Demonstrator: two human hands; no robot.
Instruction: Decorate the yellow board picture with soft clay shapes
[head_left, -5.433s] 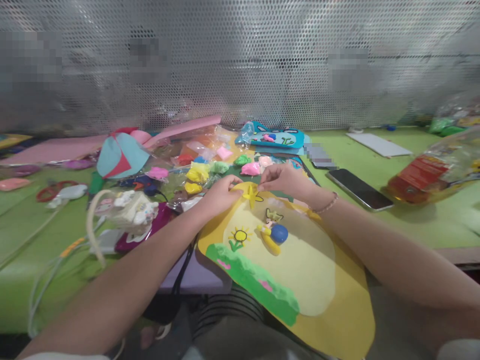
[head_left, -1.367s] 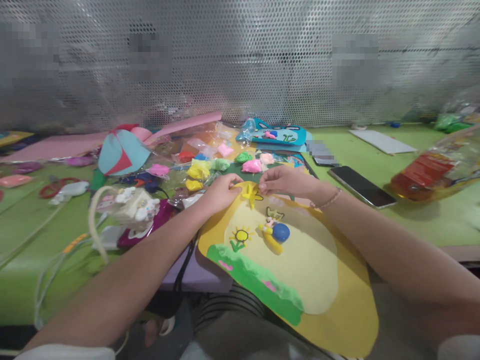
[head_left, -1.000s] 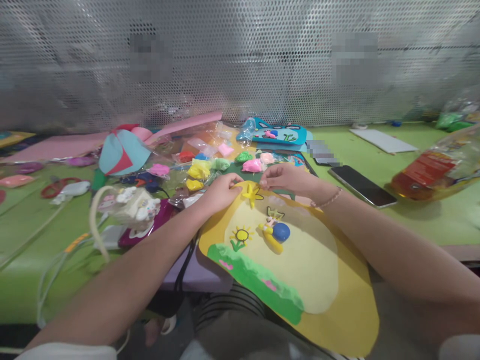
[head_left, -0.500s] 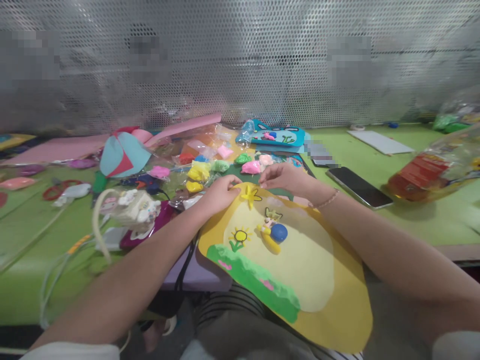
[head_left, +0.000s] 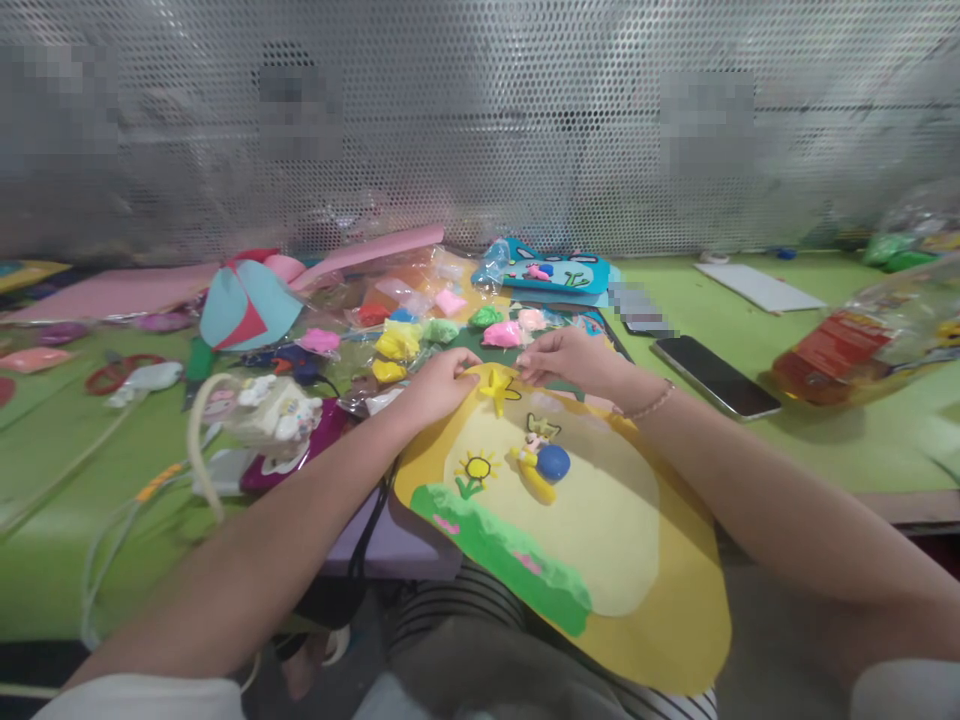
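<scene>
A yellow card (head_left: 682,600) with a pale inner panel leans from the table edge toward my lap. On it are a clay snail with a blue shell (head_left: 553,463), a black-outlined sun flower (head_left: 478,467) and a green clay grass strip (head_left: 510,555) with pink bits. Near the top lies a yellow clay star-like shape (head_left: 496,388), its right part showing black outline. My left hand (head_left: 448,378) is closed on the card's top left edge. My right hand (head_left: 564,358) has its fingers pinched together at the top edge, right of the star shape; what lies between them is hidden.
Bagged clay lumps, such as a yellow one (head_left: 397,340) and a pink one (head_left: 501,333), lie behind the card. To the right are a phone (head_left: 716,376) and a tilted bottle (head_left: 840,345). Leftward are a decorated box (head_left: 276,420), red-handled scissors (head_left: 105,378) and cables.
The card has shifted slightly left and up in view, its lower end most. Both hands keep nearly the same place and pose.
</scene>
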